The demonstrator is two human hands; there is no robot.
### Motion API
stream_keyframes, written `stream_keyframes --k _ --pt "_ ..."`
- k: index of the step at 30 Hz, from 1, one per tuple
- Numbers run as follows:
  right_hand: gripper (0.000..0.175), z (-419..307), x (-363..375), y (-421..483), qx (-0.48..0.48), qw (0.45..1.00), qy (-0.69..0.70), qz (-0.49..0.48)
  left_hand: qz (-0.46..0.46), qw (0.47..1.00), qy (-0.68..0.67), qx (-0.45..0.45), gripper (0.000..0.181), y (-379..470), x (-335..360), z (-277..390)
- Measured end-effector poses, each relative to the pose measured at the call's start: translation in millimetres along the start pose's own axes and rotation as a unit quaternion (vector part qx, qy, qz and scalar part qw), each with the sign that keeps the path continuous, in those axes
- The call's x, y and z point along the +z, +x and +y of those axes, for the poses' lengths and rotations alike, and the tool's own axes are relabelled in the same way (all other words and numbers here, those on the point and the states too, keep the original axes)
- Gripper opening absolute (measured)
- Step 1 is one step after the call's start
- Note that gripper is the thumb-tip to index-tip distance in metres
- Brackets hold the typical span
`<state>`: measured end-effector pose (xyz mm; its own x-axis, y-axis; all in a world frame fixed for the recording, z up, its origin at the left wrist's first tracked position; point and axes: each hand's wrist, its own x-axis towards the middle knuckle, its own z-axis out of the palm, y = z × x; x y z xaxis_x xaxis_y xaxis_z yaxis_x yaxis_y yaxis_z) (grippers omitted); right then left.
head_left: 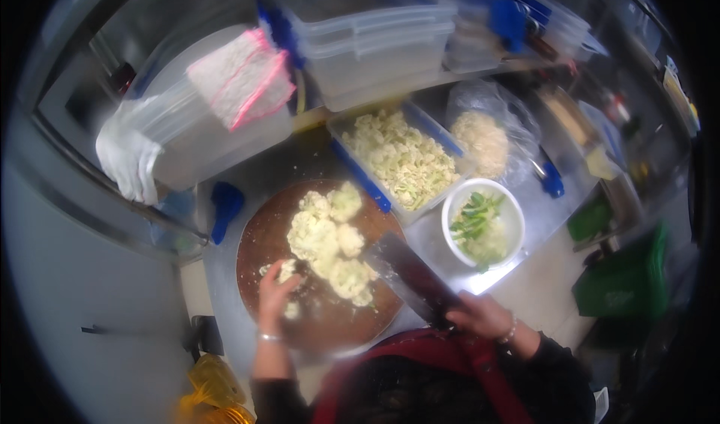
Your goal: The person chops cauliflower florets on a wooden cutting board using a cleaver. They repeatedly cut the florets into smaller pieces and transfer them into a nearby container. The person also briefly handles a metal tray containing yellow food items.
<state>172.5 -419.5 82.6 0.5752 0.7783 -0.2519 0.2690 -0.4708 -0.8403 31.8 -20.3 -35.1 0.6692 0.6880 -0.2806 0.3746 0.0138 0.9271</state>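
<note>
Several large cauliflower pieces (326, 238) lie on a round brown cutting board (259, 221). At the board's left part, my left hand (275, 289) has its fingers around a small cauliflower floret (287, 270); smaller bits lie about it. My right hand (484, 316) grips a cleaver (413, 275) by its handle, the wide blade pointing up and left over the board's right edge. Behind the board, a clear plastic container (419, 214) is filled with chopped cauliflower (402, 159). A white bowl (519, 227) to its right holds green leaves and pale pieces.
Clear plastic bins (377, 58) stand along the back, with a pink-edged cloth (239, 80) and a white glove (126, 154) over the left one. A plastic bag (486, 137) of pale food lies behind the bowl. A green bin (624, 277) stands at the right.
</note>
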Motion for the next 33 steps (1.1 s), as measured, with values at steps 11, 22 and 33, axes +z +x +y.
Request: stream_keyframes --k 11,22,33 --pt "0.021 32 -31 -12 0.15 0.977 0.131 0.072 -0.076 0.984 -0.093 0.131 0.054 114 136 183" --pt "0.027 34 -35 -11 0.225 0.954 0.144 0.135 -0.02 0.966 0.132 0.221 0.053 163 109 163" --pt "0.038 -1 -22 32 0.23 0.965 0.124 -0.006 0.115 0.912 0.353 0.176 0.02 10 -32 8"
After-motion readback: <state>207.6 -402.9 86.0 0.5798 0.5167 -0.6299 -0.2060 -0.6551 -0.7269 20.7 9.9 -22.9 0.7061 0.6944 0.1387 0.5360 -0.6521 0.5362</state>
